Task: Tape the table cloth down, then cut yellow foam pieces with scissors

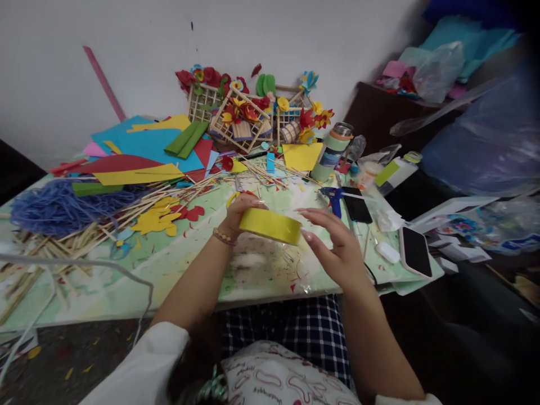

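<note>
A wide roll of yellow tape (pixel 270 226) is held above the front of the table, seen from its outer side. My left hand (pixel 241 215) is closed on the roll's left end, with part of the fingers hidden behind it. At the other end, my right hand (pixel 340 247) has thumb and fingers apart; whether a fingertip touches the tape I cannot tell. Scissors (pixel 238 184) with yellow handles lie just beyond my left hand. A blue glue gun (pixel 336 201) rests past my right hand.
Thin wooden sticks (pixel 139 211), blue shredded strands (pixel 71 207) and coloured sheets (pixel 139 140) cover the left side. Stick frames with paper flowers (pixel 242 118) lean against the wall. A thermos (pixel 333 152), a black phone (pixel 358 205) and a white-edged phone (pixel 415 251) are at right.
</note>
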A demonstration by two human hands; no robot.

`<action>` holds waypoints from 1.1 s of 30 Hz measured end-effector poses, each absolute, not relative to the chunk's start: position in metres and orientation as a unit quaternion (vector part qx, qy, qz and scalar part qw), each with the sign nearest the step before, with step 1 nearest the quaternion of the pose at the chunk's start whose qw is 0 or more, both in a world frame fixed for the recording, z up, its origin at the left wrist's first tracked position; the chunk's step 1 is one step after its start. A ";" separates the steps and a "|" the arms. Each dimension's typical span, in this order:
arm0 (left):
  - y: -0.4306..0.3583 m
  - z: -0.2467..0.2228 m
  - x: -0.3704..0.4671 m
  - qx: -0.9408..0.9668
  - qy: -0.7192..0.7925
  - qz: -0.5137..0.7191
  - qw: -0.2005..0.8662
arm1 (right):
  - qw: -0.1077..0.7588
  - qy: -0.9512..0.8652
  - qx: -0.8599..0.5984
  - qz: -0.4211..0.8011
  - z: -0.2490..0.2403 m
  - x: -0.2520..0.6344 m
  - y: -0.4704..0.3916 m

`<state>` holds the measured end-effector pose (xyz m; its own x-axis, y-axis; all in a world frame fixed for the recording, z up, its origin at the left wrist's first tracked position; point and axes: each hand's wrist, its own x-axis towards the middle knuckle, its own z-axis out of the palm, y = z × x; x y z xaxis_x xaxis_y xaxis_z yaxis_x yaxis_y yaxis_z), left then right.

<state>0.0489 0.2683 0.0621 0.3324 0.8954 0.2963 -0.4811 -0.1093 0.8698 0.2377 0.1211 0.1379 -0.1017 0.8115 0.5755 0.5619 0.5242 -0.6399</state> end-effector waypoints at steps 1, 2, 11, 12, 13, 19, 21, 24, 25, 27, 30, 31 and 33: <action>0.266 0.065 0.049 0.535 0.204 0.498 0.651 | 0.475 -0.728 -0.476 0.133 0.135 0.232 0.123; 0.264 0.068 0.048 0.554 0.214 0.459 0.661 | 0.472 -0.726 -0.481 0.137 0.131 0.227 0.124; 0.251 0.089 0.048 0.627 0.330 0.333 0.623 | 0.454 -0.714 -0.512 0.147 0.104 0.214 0.131; 0.251 0.089 0.049 0.633 0.333 0.324 0.619 | 0.451 -0.711 -0.518 0.152 0.101 0.214 0.132; 0.251 0.088 0.050 0.641 0.334 0.316 0.615 | 0.446 -0.709 -0.523 0.157 0.097 0.214 0.133; 0.253 0.083 0.056 0.664 0.336 0.280 0.607 | 0.431 -0.717 -0.531 0.131 0.085 0.217 0.135; 0.253 0.084 0.057 0.663 0.343 0.275 0.606 | 0.424 -0.722 -0.536 0.106 0.086 0.217 0.135; 0.253 0.085 0.057 0.673 0.353 0.276 0.588 | 0.398 -0.739 -0.536 0.087 0.090 0.217 0.136; 0.253 0.086 0.057 0.678 0.354 0.277 0.582 | 0.392 -0.746 -0.531 0.092 0.091 0.217 0.136; 0.252 0.086 0.057 0.684 0.355 0.275 0.574 | 0.383 -0.753 -0.523 0.113 0.094 0.217 0.136; 0.252 0.086 0.058 0.682 0.359 0.267 0.579 | 0.359 -0.755 -0.533 0.131 0.099 0.217 0.136; 0.252 0.086 0.058 0.680 0.360 0.265 0.581 | 0.349 -0.755 -0.539 0.135 0.101 0.217 0.135; 0.252 0.087 0.058 0.679 0.362 0.263 0.582 | 0.337 -0.757 -0.541 0.147 0.104 0.217 0.134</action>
